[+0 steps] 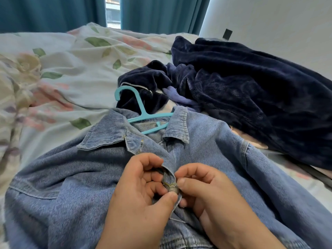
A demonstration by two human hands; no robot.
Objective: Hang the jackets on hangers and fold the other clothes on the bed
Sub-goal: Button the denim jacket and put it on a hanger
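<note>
Closest to the camera, a person's two bare hands meet at the front opening of a blue denim jacket (71, 186). The left hand (142, 191) pinches the folded front edge between its thumb and curled fingers. The right hand (206, 191) grips the same edge from the other side, thumb and forefinger closed on a small metal button (173, 189). Whether the button is through its hole is hard to tell, as the fingers cover it.

The jacket lies front up on the bed, spread across the near half of the view. Its twill weave is ribbed and faded, and its pointed collar is open. Inside the collar sits a light blue plastic hanger (142, 108), its shoulders under the denim and its hook curving away to the left.

Just beyond the collar, a navy fleece garment (251, 97) lies heaped to the right, plush and crumpled, with a thin lilac cloth (179, 97) caught in its folds. The bed cover (71, 72) is white, wrinkled and printed with pink flowers and green leaves.

At the far side hang teal curtains (158, 13), parted on a strip of window (113, 11). A pale wall (269, 24) rises at the right.
</note>
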